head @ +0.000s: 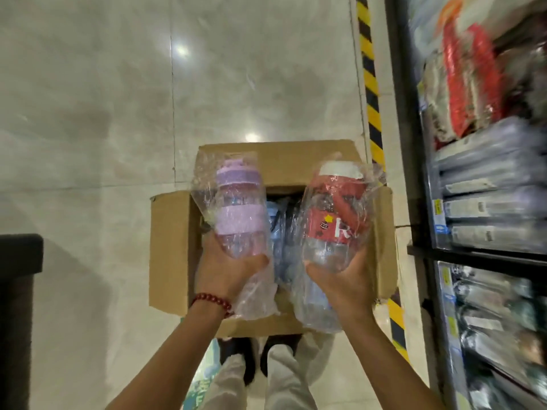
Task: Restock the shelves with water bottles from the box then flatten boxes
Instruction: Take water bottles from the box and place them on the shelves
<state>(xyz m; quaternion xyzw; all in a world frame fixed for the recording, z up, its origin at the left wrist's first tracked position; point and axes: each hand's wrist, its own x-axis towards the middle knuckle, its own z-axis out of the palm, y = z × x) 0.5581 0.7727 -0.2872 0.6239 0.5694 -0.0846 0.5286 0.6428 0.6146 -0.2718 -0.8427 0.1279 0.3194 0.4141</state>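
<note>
A purple water bottle (236, 208) in clear wrap is gripped at its base by the left hand (225, 270), fingers curled round it; a red water bottle (334, 214), at its three o'clock, is clamped likewise by the right hand (346, 279). Below both, an open cardboard box (171, 247) on the floor (88, 113) holds blue bottles (279, 232), with shelves (488, 202) at three o'clock.

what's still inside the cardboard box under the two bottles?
Inside the cardboard box, between the purple bottle in the left hand and the red bottle in the right hand, blue plastic-wrapped items show. The bottles and hands hide how many.
</note>
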